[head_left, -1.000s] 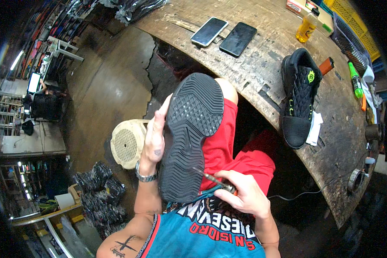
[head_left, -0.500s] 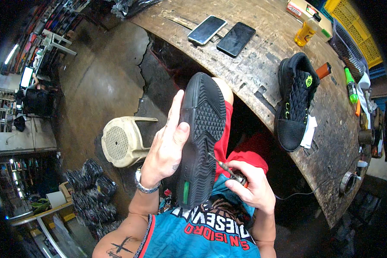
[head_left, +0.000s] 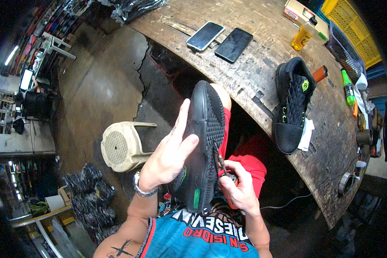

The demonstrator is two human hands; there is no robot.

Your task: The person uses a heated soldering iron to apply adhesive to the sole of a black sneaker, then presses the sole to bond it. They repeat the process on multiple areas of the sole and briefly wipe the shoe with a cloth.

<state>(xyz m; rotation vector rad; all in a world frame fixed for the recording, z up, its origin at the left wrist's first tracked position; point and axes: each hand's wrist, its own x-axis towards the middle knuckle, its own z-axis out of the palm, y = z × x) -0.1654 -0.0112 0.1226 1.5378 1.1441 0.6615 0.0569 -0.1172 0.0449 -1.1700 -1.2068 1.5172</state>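
A black shoe (head_left: 192, 150) lies sideways across my lap, toe away from me. Its patterned sole (head_left: 214, 127) faces right, and a green patch marks the side near the heel. My left hand (head_left: 170, 155) rests flat along the shoe's left side, fingers stretched and thumb raised apart. In my right hand (head_left: 241, 185) is a slim-tipped tool (head_left: 221, 162) with a metal shaft and an orange handle. Its tip meets the sole around mid-length; the exact contact is too small to make out. The matching black shoe (head_left: 293, 107) stands on the wooden table.
On the worn table (head_left: 249, 81) lie a white-edged phone (head_left: 205, 36) and a black phone (head_left: 234, 45). A yellow bottle (head_left: 303, 34), a green bottle (head_left: 348, 88) and a tape roll (head_left: 347, 183) sit farther right. A cream plastic stool (head_left: 120, 146) stands left; a thin cable (head_left: 284, 205) runs beside my right hand.
The shoe has rolled, so its sole now faces more to the right and more of its side shows. My right hand has moved slightly left and down, the tool standing steeper.
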